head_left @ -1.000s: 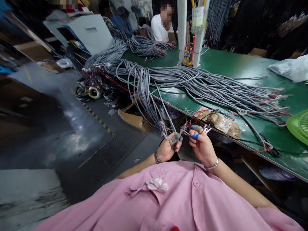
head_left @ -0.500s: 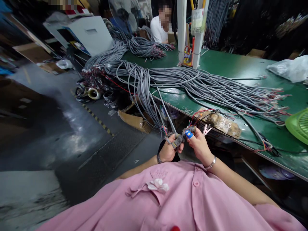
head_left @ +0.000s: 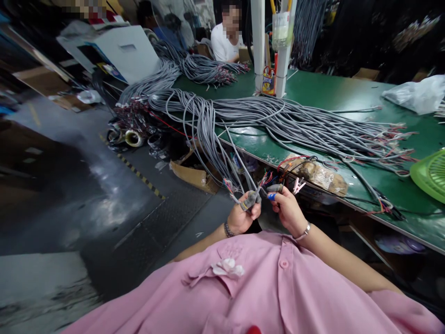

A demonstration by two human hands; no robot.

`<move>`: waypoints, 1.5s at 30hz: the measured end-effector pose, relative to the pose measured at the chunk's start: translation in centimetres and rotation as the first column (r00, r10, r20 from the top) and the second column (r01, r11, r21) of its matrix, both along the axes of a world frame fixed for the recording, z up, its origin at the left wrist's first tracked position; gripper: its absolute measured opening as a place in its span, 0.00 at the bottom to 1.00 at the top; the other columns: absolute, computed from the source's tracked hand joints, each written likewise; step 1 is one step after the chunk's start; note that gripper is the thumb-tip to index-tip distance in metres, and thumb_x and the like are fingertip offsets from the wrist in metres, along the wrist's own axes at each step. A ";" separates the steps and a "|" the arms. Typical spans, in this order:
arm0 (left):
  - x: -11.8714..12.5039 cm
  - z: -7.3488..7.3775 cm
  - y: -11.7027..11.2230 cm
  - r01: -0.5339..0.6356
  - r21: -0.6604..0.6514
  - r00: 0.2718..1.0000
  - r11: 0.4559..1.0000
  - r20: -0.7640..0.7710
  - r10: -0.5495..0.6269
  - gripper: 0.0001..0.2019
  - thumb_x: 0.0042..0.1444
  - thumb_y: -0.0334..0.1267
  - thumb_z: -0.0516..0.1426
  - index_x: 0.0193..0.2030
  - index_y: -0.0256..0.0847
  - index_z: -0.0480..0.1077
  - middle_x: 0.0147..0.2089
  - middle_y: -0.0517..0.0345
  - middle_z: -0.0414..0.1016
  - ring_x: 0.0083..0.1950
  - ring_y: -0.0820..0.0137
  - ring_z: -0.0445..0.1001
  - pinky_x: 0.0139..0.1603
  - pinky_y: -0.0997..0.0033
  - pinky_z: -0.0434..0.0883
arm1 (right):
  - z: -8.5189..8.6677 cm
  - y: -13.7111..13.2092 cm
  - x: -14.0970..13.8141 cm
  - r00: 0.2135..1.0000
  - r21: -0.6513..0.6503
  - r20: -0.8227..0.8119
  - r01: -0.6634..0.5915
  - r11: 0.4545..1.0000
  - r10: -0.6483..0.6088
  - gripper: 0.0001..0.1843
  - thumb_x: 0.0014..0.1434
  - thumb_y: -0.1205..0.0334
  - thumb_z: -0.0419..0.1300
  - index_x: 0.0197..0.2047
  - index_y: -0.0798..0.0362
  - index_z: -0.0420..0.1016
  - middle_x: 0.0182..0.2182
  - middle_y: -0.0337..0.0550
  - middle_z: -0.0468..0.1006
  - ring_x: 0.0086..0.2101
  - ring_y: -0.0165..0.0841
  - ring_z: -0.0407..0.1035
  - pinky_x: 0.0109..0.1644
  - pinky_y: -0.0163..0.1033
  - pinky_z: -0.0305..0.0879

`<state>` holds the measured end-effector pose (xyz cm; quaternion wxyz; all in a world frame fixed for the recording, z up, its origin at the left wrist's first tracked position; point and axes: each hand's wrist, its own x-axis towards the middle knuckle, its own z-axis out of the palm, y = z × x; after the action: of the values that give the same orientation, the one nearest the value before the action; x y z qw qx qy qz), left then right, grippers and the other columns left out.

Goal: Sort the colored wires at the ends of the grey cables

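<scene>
On my feed, the left hand [head_left: 241,218] clamps slim, round grey-sheathed cables [head_left: 250,180]; I can't tell whether the right hand [head_left: 289,209], just beside, has its fingers together.

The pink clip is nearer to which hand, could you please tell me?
Right. The right hand is just below the pink clip in the picture, slightly to its left; the left hand is farther left.

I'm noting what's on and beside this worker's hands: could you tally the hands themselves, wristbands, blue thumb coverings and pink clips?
Hands: 2 (left hand, right hand)
Wristbands: 2 (dark band, silvery band)
Blue thumb covering: 1
Pink clip: 1
Total: 6
</scene>
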<state>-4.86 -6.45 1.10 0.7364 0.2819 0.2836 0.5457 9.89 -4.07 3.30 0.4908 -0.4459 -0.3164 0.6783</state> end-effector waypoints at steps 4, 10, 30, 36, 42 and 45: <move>-0.5 0.0 0.0 0.014 -0.035 0.998 0.999 0.064 -0.012 0.11 0.53 0.43 0.63 0.33 0.39 0.67 0.16 0.67 0.60 0.16 0.80 0.56 0.20 0.77 0.51 | -0.9 0.0 0.1 0.997 -0.047 0.037 -0.059 0.997 0.060 0.09 0.42 0.67 0.62 0.31 0.53 0.69 0.18 0.29 0.60 0.19 0.23 0.49 0.19 0.30 0.39; -1.3 -0.2 0.0 -0.016 -0.102 0.994 0.995 0.110 0.027 0.10 0.56 0.42 0.60 0.31 0.38 0.66 0.15 0.68 0.56 0.15 0.81 0.54 0.21 0.76 0.51 | -2.8 -0.5 1.4 0.983 -0.134 0.121 -0.120 0.984 0.136 0.09 0.42 0.66 0.62 0.30 0.54 0.70 0.18 0.30 0.62 0.18 0.23 0.48 0.19 0.29 0.37; -0.5 -0.4 0.2 -0.165 0.043 0.957 0.985 -0.236 0.170 0.15 0.50 0.45 0.66 0.32 0.37 0.68 0.14 0.70 0.58 0.13 0.83 0.51 0.15 0.80 0.47 | -0.2 -1.6 3.1 0.948 0.148 0.185 -0.286 0.947 0.258 0.21 0.52 0.43 0.66 0.28 0.55 0.73 0.20 0.34 0.64 0.22 0.24 0.50 0.25 0.33 0.47; -1.5 0.4 0.9 -0.122 0.130 0.891 0.984 -0.423 0.166 0.18 0.47 0.48 0.67 0.26 0.35 0.68 0.14 0.69 0.57 0.14 0.83 0.50 0.15 0.79 0.47 | -1.0 -3.2 8.1 0.704 0.051 0.448 -0.635 0.771 0.550 0.20 0.54 0.47 0.64 0.25 0.56 0.69 0.21 0.34 0.65 0.24 0.25 0.54 0.29 0.34 0.54; -2.4 3.0 1.7 0.070 0.278 0.784 0.958 -0.610 0.119 0.17 0.41 0.43 0.71 0.29 0.32 0.74 0.26 0.61 0.72 0.27 0.78 0.66 0.31 0.78 0.66 | 3.5 -4.3 12.2 0.576 0.206 0.771 -0.630 0.748 0.273 0.17 0.63 0.51 0.58 0.30 0.55 0.73 0.25 0.38 0.71 0.27 0.30 0.63 0.32 0.35 0.59; -1.8 3.6 1.8 0.181 0.251 0.766 0.951 -0.643 0.024 0.17 0.44 0.45 0.69 0.30 0.31 0.74 0.26 0.61 0.72 0.27 0.78 0.66 0.31 0.78 0.66 | 6.9 -4.0 11.3 0.571 0.418 0.820 -0.543 0.728 -0.045 0.13 0.61 0.51 0.60 0.41 0.53 0.75 0.33 0.43 0.76 0.32 0.34 0.68 0.37 0.37 0.64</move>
<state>-6.68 -4.60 4.73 0.5672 0.5700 0.4188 0.4220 21.18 -8.04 10.19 0.3107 -0.4498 -0.7698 0.3295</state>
